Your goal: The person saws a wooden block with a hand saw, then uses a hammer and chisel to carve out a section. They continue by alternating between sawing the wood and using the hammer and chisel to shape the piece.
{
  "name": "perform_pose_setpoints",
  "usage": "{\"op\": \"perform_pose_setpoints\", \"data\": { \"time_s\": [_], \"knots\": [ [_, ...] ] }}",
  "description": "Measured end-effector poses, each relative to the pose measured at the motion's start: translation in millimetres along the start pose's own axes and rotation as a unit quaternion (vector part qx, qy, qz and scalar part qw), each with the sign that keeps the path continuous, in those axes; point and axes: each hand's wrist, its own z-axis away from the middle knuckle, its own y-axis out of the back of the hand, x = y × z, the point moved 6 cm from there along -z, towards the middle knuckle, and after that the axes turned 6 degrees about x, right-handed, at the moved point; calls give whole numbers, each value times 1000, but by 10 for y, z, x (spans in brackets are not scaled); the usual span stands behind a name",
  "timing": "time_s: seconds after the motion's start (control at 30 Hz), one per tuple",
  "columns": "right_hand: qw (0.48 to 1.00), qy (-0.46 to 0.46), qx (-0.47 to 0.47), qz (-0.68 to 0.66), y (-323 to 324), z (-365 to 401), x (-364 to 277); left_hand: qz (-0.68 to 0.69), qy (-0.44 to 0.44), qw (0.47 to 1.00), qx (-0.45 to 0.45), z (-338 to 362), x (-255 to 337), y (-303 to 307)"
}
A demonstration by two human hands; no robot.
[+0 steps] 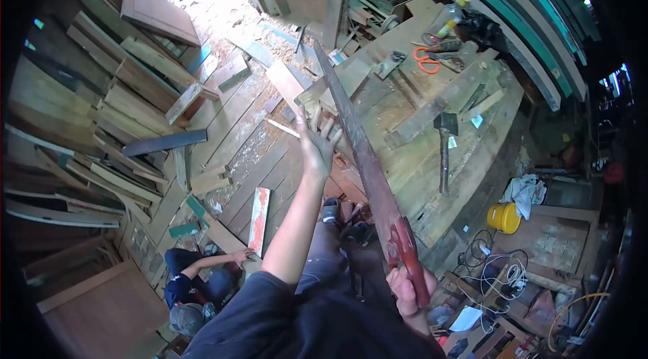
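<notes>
My right hand (405, 289) is wrapped round the red handle of a handsaw (368, 167). Its long, dark, rusty blade points up and away from me, passing over the edge of the wooden workbench (432, 183) in this view. Left of the blade is my left hand (317, 144), its fingers spread apart and nothing gripped in them. Just beyond those fingertips, a pale board (287, 82) juts out by the bench's left end. A hammer (445, 150) lies on the bench to the right of the saw.
Orange-handled scissors (425, 61) and a plastic bottle (442, 25) sit toward the bench's far side. At lower left a person in a cap (185, 318) crouches, one hand on a red-and-white board (258, 221). Planks (135, 102) lean along the left; a yellow bucket (504, 218) and cables (496, 278) are at right.
</notes>
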Motion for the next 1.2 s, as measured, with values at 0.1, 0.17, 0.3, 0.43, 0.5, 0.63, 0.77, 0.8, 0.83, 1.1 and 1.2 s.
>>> {"op": "perform_pose_setpoints", "data": {
  "time_s": [0.1, 0.17, 0.3, 0.43, 0.5, 0.63, 0.77, 0.8, 0.83, 1.1, 1.2],
  "knots": [
    [999, 36, 2, -36, 109, 194, -213, 80, 27, 994, -64, -86, 247, -461],
    [994, 97, -15, -49, 235, 350, -313, 210, 89, 961, -157, -100, 435, -803],
    [986, 141, -86, 18, 378, 537, -747, 293, 161, 897, -289, 162, 963, -1483],
    [945, 225, 45, 231, 435, 629, -1299, 258, 202, 853, -406, 215, 1148, -1716],
    [949, 231, 43, 208, 567, 687, -1301, 301, 264, 839, -368, 354, 1148, -1783],
    [948, 252, 63, 184, 837, 826, -1391, 286, 231, 829, -422, 580, 1155, -1855],
    [951, 268, 22, 153, 1082, 891, -1599, 218, 228, 851, -420, 761, 1070, -1882],
    [951, 267, 26, 152, 1131, 931, -1594, 202, 236, 861, -402, 783, 1022, -1873],
    [945, 277, 63, 163, 1209, 994, -1592, 177, 225, 878, -384, 792, 994, -1866],
    [944, 281, 37, 167, 1700, 1175, -1556, 106, 247, 861, -432, 886, 787, -1834],
    [949, 286, -117, 56, 1995, 1212, -1334, 109, 234, 870, -420, 963, 770, -1876]
  ]
}}
